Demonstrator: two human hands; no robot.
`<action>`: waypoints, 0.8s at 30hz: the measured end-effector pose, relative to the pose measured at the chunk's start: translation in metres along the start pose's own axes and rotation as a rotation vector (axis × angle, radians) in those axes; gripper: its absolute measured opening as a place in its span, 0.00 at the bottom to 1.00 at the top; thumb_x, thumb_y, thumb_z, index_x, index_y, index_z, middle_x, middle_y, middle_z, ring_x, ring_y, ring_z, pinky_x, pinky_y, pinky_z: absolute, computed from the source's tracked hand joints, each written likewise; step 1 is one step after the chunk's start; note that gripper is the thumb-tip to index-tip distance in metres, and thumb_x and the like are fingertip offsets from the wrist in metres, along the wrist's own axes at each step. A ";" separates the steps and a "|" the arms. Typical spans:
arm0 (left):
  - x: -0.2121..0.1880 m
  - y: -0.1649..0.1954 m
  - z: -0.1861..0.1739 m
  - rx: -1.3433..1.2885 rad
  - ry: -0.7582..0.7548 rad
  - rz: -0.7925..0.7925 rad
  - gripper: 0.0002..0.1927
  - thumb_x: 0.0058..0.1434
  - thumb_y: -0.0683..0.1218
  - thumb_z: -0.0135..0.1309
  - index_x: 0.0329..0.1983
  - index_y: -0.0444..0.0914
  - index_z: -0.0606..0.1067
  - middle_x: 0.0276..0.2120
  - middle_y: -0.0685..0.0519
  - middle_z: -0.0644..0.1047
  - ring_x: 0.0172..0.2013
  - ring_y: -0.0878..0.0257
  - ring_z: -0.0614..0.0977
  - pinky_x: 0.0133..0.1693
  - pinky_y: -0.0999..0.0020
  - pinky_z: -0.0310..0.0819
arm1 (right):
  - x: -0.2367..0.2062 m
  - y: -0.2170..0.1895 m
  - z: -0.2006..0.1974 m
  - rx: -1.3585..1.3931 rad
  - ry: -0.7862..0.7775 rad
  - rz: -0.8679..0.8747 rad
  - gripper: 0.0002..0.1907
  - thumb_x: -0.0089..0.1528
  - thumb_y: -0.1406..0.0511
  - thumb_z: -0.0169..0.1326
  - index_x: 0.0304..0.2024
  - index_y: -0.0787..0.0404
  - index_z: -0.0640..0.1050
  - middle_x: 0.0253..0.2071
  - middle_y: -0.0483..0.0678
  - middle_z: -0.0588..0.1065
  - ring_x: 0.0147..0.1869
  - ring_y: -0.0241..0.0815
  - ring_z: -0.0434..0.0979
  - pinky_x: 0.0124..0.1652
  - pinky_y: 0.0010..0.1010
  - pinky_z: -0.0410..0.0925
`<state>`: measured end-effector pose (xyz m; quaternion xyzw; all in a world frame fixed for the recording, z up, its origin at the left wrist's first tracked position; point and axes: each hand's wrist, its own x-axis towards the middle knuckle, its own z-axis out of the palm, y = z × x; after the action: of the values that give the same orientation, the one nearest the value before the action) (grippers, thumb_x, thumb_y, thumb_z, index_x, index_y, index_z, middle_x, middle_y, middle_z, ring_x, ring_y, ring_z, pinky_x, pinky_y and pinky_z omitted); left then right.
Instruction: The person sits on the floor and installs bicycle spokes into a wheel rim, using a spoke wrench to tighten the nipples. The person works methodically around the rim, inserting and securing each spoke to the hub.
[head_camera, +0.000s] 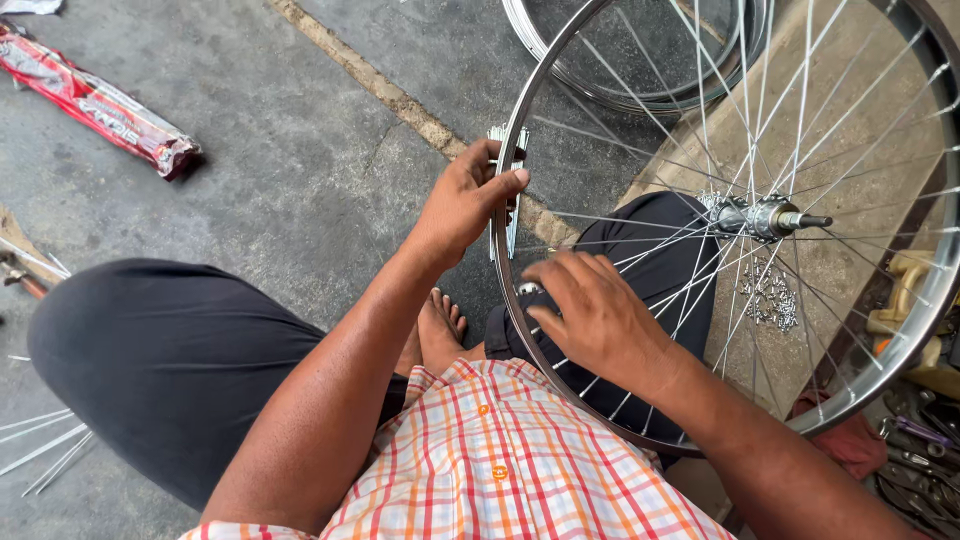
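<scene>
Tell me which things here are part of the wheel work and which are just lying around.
In use:
left hand gripping shiny spoked wheel rim
right hand among thin steel spokes
silver hub

Lying about:
long red packet
second rim
loose small metal nipples

Left hand (465, 205): arm extended forward, fingers curled closed in a grip, thumb on top. Right hand (597, 312): palm down, fingers bent, spread.
</scene>
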<state>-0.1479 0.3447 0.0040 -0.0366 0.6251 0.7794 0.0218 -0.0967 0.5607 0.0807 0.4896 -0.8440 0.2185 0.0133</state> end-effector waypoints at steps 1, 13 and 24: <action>-0.001 0.000 0.003 -0.029 0.002 0.008 0.21 0.65 0.52 0.61 0.54 0.35 0.72 0.30 0.58 0.75 0.30 0.71 0.76 0.31 0.73 0.72 | -0.006 -0.002 -0.002 0.001 -0.021 -0.004 0.19 0.58 0.65 0.63 0.48 0.67 0.74 0.47 0.54 0.73 0.51 0.53 0.76 0.50 0.44 0.69; -0.010 -0.014 0.023 0.056 0.060 -0.054 0.19 0.64 0.48 0.61 0.52 0.37 0.68 0.26 0.58 0.72 0.21 0.72 0.72 0.22 0.72 0.68 | -0.021 0.009 -0.010 0.071 0.036 0.136 0.12 0.59 0.66 0.63 0.42 0.63 0.76 0.50 0.52 0.75 0.53 0.51 0.78 0.52 0.39 0.72; -0.005 -0.016 0.012 0.089 0.046 -0.041 0.16 0.63 0.42 0.56 0.53 0.37 0.67 0.30 0.57 0.73 0.23 0.71 0.74 0.25 0.73 0.70 | 0.005 0.011 0.014 0.001 -0.133 0.225 0.06 0.65 0.64 0.56 0.40 0.60 0.79 0.34 0.50 0.79 0.43 0.50 0.79 0.48 0.46 0.71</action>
<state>-0.1423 0.3596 -0.0084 -0.0663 0.6586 0.7491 0.0251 -0.1063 0.5556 0.0655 0.4054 -0.8924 0.1860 -0.0677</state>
